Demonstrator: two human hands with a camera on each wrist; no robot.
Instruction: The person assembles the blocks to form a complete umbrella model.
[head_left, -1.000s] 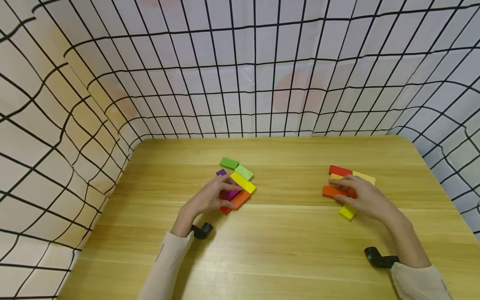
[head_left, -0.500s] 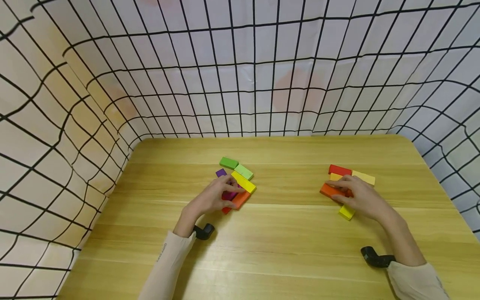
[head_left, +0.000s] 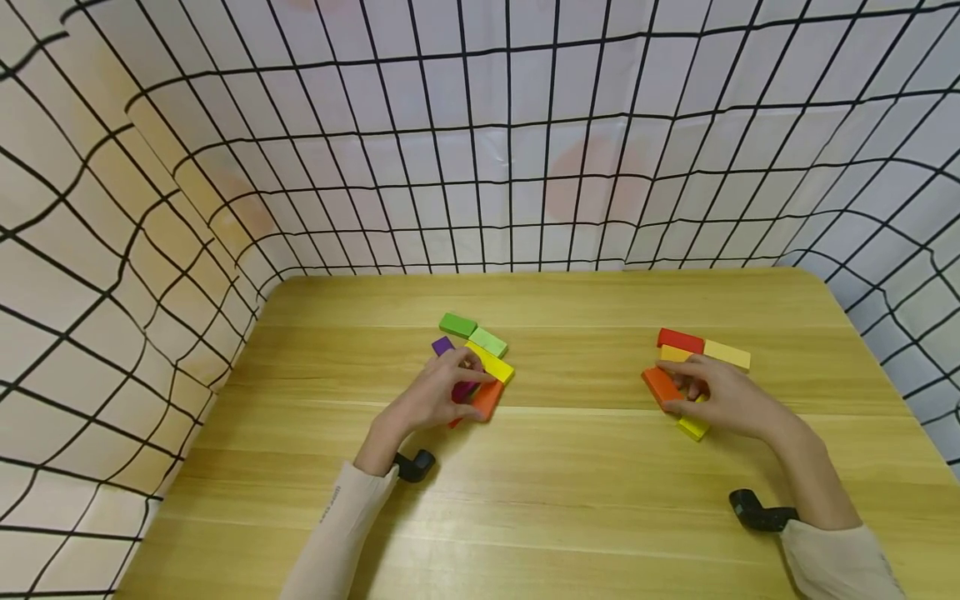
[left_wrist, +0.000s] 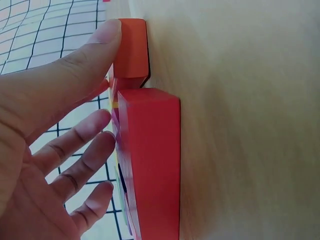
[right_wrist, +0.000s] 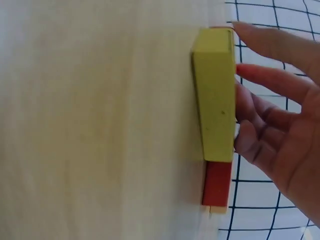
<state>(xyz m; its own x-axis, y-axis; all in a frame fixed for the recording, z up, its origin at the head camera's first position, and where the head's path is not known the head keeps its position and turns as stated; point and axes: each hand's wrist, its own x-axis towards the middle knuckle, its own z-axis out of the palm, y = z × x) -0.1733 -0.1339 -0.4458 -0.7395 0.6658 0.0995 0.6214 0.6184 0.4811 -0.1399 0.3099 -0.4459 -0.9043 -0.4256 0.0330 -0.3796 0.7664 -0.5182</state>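
Head view: just beside the bright-yellow oblong block (head_left: 496, 364), the left hand (head_left: 431, 396) pinches an orange oblong block (head_left: 490, 400); well right of it, the right hand (head_left: 727, 396) pinches a red-orange oblong block (head_left: 659, 388) (by its ends, probably for angle control).

Worn on the head, one camera looked forward and down across the wooden table (head_left: 585, 500), far enough back to frame both the left hand (head_left: 429, 396) and right hand (head_left: 726, 400) before the gridded backdrop (head_left: 483, 200). The left-wrist camera (head_left: 417, 465) shot low and close, the table turned on edge at frame right; the right-wrist camera (head_left: 759, 512) mirrored it, table at left. Head and left-wrist views shared the orange block (head_left: 490, 401) at the left hand; head and right-wrist views, the yellow block (head_left: 692, 429) beside the right hand.
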